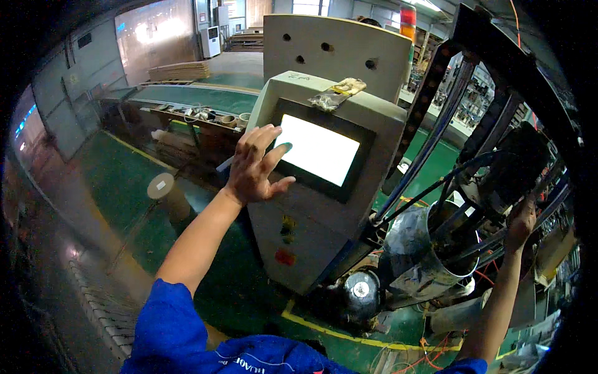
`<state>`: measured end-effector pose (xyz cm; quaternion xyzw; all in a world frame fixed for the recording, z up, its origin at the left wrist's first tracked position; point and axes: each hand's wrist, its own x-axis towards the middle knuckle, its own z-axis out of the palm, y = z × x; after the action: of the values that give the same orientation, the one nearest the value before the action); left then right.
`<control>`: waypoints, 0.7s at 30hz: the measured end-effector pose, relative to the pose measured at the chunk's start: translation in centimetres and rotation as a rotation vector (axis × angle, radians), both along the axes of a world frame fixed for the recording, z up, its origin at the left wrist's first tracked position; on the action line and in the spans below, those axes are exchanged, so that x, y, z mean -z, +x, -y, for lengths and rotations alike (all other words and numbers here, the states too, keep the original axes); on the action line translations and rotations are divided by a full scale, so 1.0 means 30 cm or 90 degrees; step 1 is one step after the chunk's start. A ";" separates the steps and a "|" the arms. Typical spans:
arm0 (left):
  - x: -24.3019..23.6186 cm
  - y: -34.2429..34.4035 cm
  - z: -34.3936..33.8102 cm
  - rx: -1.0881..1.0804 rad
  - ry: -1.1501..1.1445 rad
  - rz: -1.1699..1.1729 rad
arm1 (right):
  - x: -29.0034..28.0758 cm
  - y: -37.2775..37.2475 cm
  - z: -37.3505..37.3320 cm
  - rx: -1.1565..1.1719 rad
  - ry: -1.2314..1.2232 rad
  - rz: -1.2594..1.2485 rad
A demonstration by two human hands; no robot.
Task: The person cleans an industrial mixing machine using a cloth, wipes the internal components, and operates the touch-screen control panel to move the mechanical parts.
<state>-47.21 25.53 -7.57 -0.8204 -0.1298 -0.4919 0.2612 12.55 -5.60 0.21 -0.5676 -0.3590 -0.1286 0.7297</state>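
My left hand point(254, 167) is open at the left side of a brightly lit touch screen point(321, 149). Its fingers are spread, and one fingertip is at the glass. The screen is set in a dark frame on the sloped top of a grey control cabinet point(299, 234). Far to the right, my right hand point(522, 221) closes round a dark part of the machine frame; what exactly it grips is in shadow. Beside that hand, black hoses run over an open metal drum point(411, 240) with a bright rim. A crumpled glove-like cloth point(338, 93) lies on the cabinet's top edge.
A dark upright frame with steel rods point(433, 131) rises right of the cabinet. A green-topped conveyor point(199, 98) runs behind on the left. A round tan disc on a stand point(161, 186) is at left. Red hoses point(430, 355) lie on the green floor, near a yellow line.
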 end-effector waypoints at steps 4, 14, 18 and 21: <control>0.032 0.038 -0.036 0.042 -0.006 0.034 | -0.011 0.007 0.051 0.049 -0.072 0.083; 0.044 0.050 -0.070 0.041 -0.020 0.014 | 0.026 0.126 0.068 0.262 -0.147 0.384; 0.046 0.044 -0.070 0.033 -0.018 0.002 | 0.020 0.111 0.076 0.120 -0.144 0.136; 0.045 0.032 -0.076 0.022 -0.011 0.006 | -0.013 0.002 0.056 -0.011 -0.134 -0.055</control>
<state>-46.25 27.81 -8.90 -0.8225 -0.1208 -0.4988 0.2451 12.60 -7.28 0.60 -0.6433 -0.3434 -0.0593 0.6817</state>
